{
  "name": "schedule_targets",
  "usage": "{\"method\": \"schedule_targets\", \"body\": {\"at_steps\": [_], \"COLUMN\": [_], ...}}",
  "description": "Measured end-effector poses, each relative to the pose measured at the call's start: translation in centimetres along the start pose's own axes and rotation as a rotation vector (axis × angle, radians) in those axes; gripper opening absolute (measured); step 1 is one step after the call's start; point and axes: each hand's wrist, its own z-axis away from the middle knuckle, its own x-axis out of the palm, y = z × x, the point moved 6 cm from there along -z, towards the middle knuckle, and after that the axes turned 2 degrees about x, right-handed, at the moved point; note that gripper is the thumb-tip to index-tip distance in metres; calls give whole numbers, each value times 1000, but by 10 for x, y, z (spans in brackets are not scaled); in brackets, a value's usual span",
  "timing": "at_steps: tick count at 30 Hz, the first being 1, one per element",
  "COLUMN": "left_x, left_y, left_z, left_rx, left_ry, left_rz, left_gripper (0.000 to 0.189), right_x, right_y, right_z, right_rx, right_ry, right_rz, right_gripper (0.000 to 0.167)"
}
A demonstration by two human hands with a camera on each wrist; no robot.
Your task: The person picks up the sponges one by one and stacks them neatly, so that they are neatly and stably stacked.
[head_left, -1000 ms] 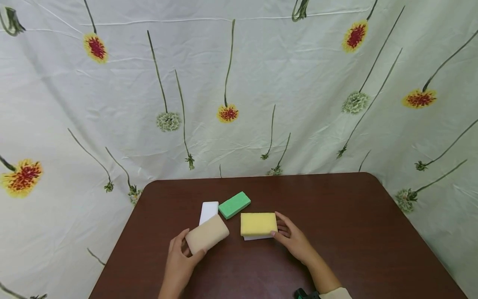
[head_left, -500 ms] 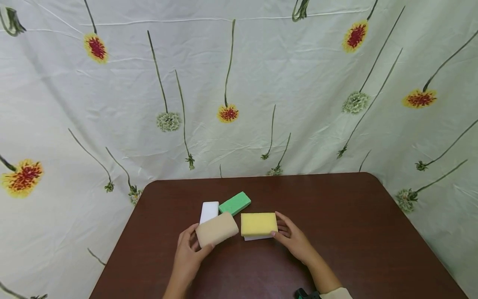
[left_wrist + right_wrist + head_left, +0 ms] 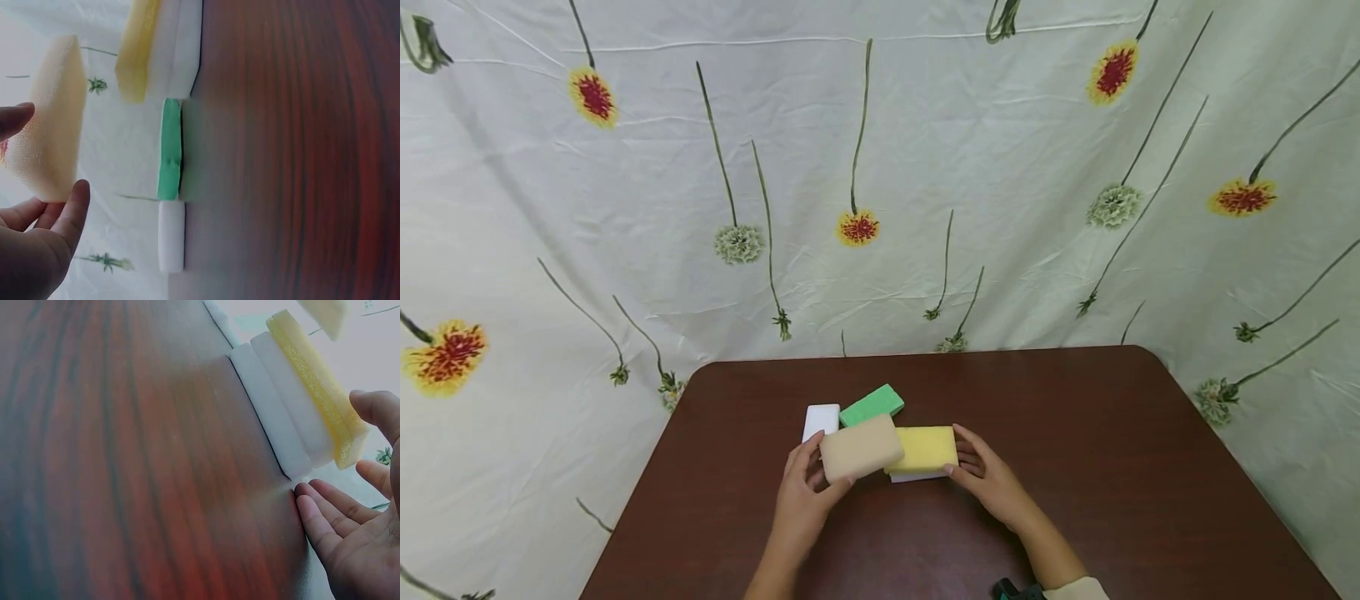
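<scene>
My left hand grips a beige sponge by its left end, thumb on the near side and fingers behind. The left wrist view shows this sponge raised above the table level. In the head view it overlaps the left part of a yellow sponge. That yellow sponge lies on two stacked white blocks. At the stack's right end is my right hand, its fingers loosely extended and thumb and forefinger by the yellow sponge's corners.
A green block lies behind the beige sponge, its corner close to a white block on the left. All rest on a dark red-brown table. A flower-printed cloth hangs behind it.
My left hand has carried the beige sponge rightward and slightly away from me, from beside the white block to over the yellow sponge's left part. The right hand has stayed in place.
</scene>
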Motion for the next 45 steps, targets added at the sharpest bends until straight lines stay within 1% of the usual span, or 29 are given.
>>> {"method": "schedule_targets", "body": {"at_steps": [3, 10, 15, 17, 21, 26, 32, 37, 45], "left_x": [6, 22, 32, 35, 40, 47, 55, 61, 72], "left_y": [-1, 1, 0, -1, -3, -5, -7, -9, -6], "left_z": [-3, -15, -20, -20, -22, -25, -27, -28, -27], "left_rx": [-7, 20, 10, 2, 8, 16, 3, 19, 41], "left_ry": [-11, -27, -52, -64, -85, -102, -124, -141, -162], "left_rz": [13, -24, -12, 0, 27, 27, 23, 21, 21], "left_gripper": [85, 82, 83, 83, 84, 85, 86, 85, 82], "right_x": [0, -2, -2, -1, -2, -2, -2, -2, -2], "right_y": [0, -1, 1, 1, 0, -1, 0, 0, 0], "right_z": [0, 0, 0, -1, -1, -1, -1, -1, -1], "right_rx": [-3, -2, -11, -12, -11, -9, -4, -10, -25], "right_ry": [-4, 4, -6, -7, -5, -1, -5, -11, -20], "right_rz": [4, -2, 7, 8, 7, 9, 15, 20, 27], "right_gripper": [75, 75, 75, 75, 75, 75, 76, 76, 74]}}
